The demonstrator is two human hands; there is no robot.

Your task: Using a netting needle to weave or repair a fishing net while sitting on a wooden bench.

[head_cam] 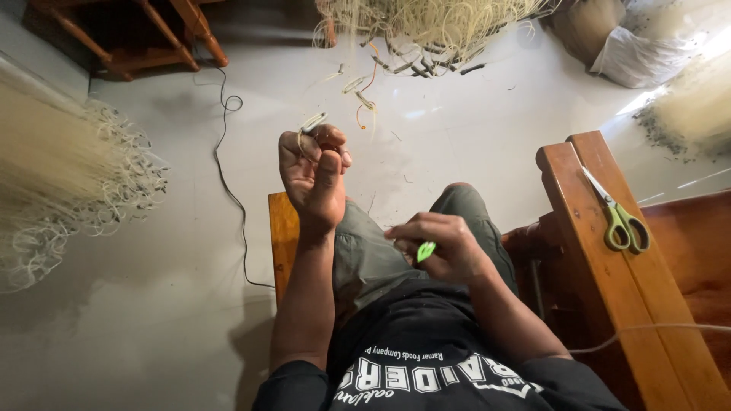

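Note:
My left hand (313, 176) is raised over the floor, fingers curled shut around a small looped piece of pale wire (311, 123) that sticks out above the knuckles. My right hand (445, 247) rests on my lap over the grey trousers, closed on a small bright green tool (425, 250), only part of which shows between the fingers. The two hands are apart, the left one higher and further forward.
Green-handled scissors (620, 217) lie on the wooden armrest (579, 228) at right. Bundles of pale fibre lie at left (53, 183) and at the top (434, 27). A thin black cable (228, 175) runs across the floor. Wooden chair legs (152, 38) stand top left.

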